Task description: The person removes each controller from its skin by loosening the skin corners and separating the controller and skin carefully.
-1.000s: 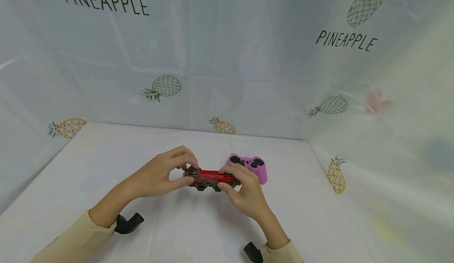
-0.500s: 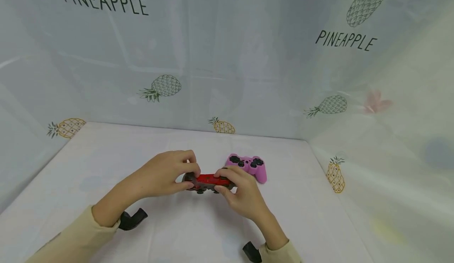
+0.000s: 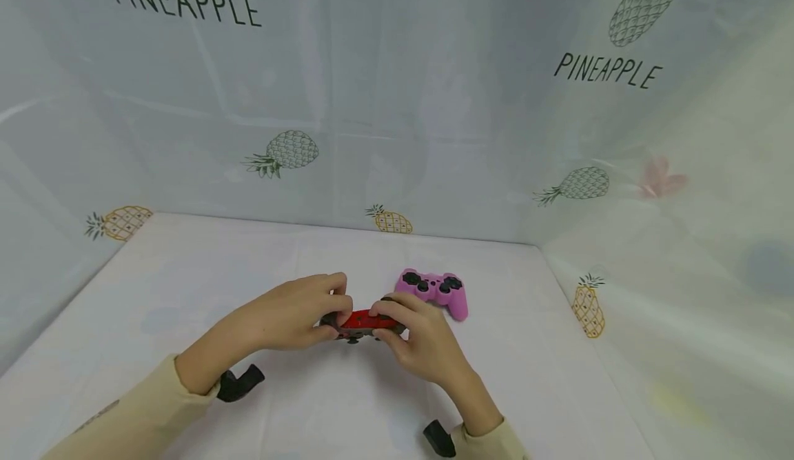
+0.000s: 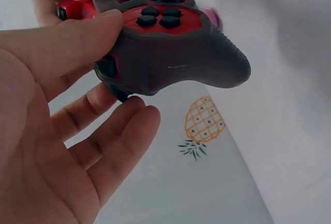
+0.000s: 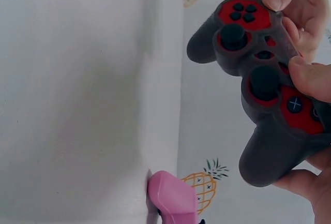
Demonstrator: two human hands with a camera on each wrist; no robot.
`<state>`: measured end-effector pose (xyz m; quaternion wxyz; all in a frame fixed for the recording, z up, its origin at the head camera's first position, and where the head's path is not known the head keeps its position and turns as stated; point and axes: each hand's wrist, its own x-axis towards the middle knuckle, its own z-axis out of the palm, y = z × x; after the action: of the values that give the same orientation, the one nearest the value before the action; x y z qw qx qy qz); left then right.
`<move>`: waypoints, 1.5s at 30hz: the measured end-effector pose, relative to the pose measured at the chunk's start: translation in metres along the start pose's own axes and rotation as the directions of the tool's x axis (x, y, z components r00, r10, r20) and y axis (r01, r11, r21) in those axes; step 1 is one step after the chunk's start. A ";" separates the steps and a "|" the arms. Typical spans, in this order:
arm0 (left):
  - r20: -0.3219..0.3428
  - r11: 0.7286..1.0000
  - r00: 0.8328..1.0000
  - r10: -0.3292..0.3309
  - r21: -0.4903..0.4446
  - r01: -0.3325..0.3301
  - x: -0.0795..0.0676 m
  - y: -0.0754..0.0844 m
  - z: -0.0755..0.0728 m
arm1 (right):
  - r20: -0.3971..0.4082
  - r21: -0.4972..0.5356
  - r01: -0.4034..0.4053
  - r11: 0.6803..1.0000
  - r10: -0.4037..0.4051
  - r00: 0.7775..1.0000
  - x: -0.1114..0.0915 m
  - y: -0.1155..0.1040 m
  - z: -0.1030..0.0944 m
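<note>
Beige sleeves are covering the person's arms, and curved black pieces are jutting out at both cuffs. Further out, the left hand and right hand are clamping their fingers and thumbs on a red and dark grey game controller, each towards one end, holding it above the white table. Just behind the right hand, a pink game controller with black sticks is lying on the table. At the back, a pale sheet printed with pineapples is hanging.
</note>
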<state>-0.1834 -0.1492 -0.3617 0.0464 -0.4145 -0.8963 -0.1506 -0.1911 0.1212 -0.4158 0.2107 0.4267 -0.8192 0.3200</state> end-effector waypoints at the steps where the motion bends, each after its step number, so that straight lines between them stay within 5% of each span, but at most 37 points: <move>1: 0.004 1.000 1.000 -0.006 -0.005 0.006 0.000 0.000 0.000 | -0.001 -0.004 0.003 1.000 -0.003 1.000 0.000 0.000 0.000; 21: -0.119 0.995 0.992 0.052 0.093 -0.041 -0.009 -0.015 0.009 | -0.020 -0.007 -0.016 1.000 0.016 1.000 0.000 0.000 0.000; 27: -0.288 0.978 0.943 0.165 0.174 -0.118 -0.011 -0.022 0.010 | -0.055 0.052 -0.068 0.996 0.071 0.996 0.004 -0.003 -0.003; 34: -0.354 0.948 0.890 0.287 0.238 -0.211 -0.014 -0.026 0.012 | -0.065 0.116 -0.112 0.987 0.120 0.991 0.000 -0.003 -0.005; 38: -0.369 0.947 0.880 0.299 0.227 -0.226 -0.017 -0.027 0.015 | -0.069 0.153 -0.127 0.980 0.139 0.988 -0.002 -0.002 -0.004; 45: -0.376 0.962 0.887 0.268 0.148 -0.228 -0.022 -0.028 0.017 | -0.066 0.195 -0.150 0.969 0.165 0.984 -0.002 -0.001 -0.004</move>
<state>-0.1896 -0.1771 -0.3885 0.2644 -0.4843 -0.8147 -0.1785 -0.1889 0.1250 -0.4135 0.1764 0.3649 -0.8072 0.4291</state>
